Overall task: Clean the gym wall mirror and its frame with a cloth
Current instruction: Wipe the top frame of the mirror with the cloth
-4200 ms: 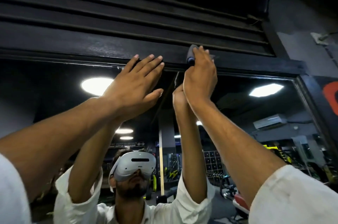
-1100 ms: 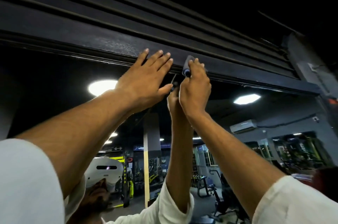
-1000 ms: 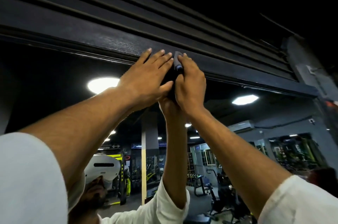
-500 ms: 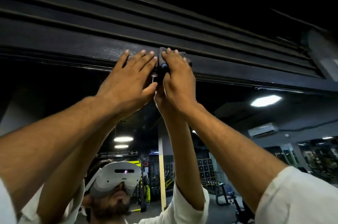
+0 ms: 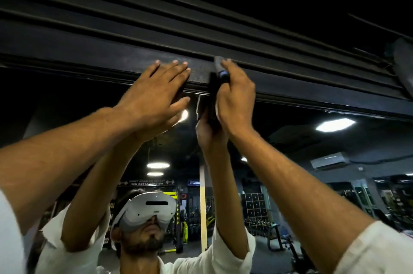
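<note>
Overhead, both hands meet at the top rail of the black frame [image 5: 89, 62] above the mirror [image 5: 312, 150].

The cloth [image 5: 218, 62] looks dark grey and bunched, with a small blue patch. The right hand [image 5: 234, 99] curls round it and holds it against the rail. Just left of it, the left hand [image 5: 156, 92] lies flat on the rail with its fingers straight. Most of the cloth is hidden by the fingers, and its lower part merges with the shadows. Dark horizontal slats [image 5: 156, 16] run above the frame. The glass reflects a white headset [image 5: 149, 209], ceiling lights [image 5: 335, 124], an air conditioner [image 5: 328, 160] and dim gym racks far behind.
</note>
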